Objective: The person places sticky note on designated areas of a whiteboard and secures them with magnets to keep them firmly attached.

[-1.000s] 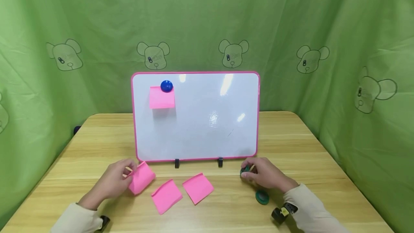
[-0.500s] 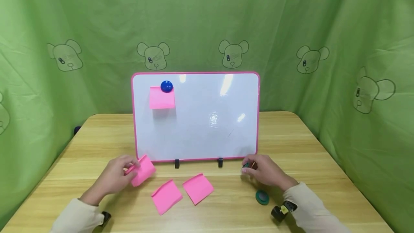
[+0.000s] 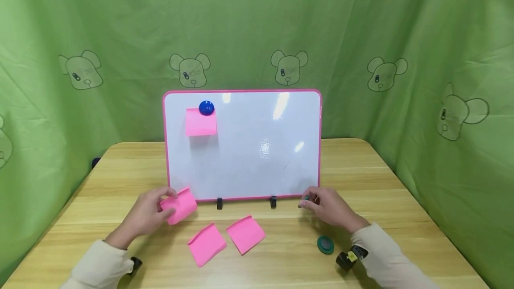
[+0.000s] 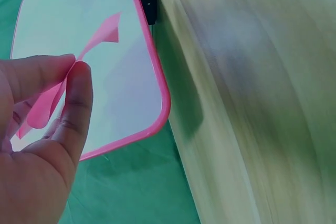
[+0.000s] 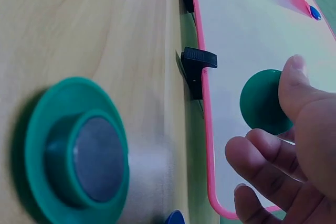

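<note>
My left hand (image 3: pixel 146 211) pinches a pink sticky note (image 3: pixel 182 206) between thumb and fingertips, in front of the whiteboard's lower left corner. In the left wrist view the note (image 4: pixel 47 103) curls on both sides of the pinch. My right hand (image 3: pixel 329 206) holds a round green magnet (image 5: pixel 265 102) by its edge, near the lower right corner of the whiteboard (image 3: pixel 245 159). A second green magnet (image 3: pixel 325 245) lies on the table with its dark grey face up. High on the board's left side, a blue magnet (image 3: pixel 206 108) overlaps the top of another pink note (image 3: pixel 201 124).
Two pink notes (image 3: pixel 207 245) (image 3: pixel 246 234) lie on the wooden table (image 3: pixel 281 271) between the hands. Black feet (image 3: pixel 219 203) support the board's lower edge. Part of a blue object (image 5: pixel 175 217) shows low in the right wrist view. Green curtain (image 3: pixel 241 21) surrounds the table.
My left hand has lifted the pink note up and slightly right, towards the board's lower left corner. My right hand has risen a little with the green magnet.
</note>
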Action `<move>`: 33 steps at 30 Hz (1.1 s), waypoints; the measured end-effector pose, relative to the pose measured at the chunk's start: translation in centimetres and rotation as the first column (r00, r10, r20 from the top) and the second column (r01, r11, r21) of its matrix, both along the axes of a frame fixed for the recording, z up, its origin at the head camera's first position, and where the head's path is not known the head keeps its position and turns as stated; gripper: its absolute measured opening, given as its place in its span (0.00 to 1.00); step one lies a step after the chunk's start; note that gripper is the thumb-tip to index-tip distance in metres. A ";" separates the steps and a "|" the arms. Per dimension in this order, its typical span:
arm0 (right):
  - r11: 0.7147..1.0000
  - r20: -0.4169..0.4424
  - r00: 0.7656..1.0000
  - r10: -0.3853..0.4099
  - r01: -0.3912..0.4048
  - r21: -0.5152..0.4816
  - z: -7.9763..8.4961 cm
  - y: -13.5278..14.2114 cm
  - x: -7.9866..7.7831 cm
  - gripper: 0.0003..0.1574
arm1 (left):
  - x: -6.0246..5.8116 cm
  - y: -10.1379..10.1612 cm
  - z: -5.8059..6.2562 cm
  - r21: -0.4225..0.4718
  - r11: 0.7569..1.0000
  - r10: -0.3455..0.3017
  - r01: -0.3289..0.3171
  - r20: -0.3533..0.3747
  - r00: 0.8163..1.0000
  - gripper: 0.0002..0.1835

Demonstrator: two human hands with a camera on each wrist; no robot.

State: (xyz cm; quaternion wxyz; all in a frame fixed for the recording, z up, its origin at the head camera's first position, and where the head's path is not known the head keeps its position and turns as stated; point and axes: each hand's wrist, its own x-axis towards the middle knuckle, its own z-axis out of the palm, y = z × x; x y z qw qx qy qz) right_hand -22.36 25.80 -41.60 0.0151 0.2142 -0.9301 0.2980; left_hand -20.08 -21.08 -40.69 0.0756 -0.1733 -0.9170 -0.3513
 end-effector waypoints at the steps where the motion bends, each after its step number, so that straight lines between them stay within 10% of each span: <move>1: 1.000 -0.003 1.000 0.000 0.000 -0.003 0.1 0.0 -0.1 0.04 | -0.1 0.1 0.0 0.007 1.000 -0.002 0.002 -0.007 1.000 0.13; 33: 0.995 -0.034 0.999 0.021 -0.024 -0.099 2.1 -0.1 -1.9 0.09 | -2.3 1.5 1.8 0.032 0.999 -0.034 0.035 -0.044 0.998 0.15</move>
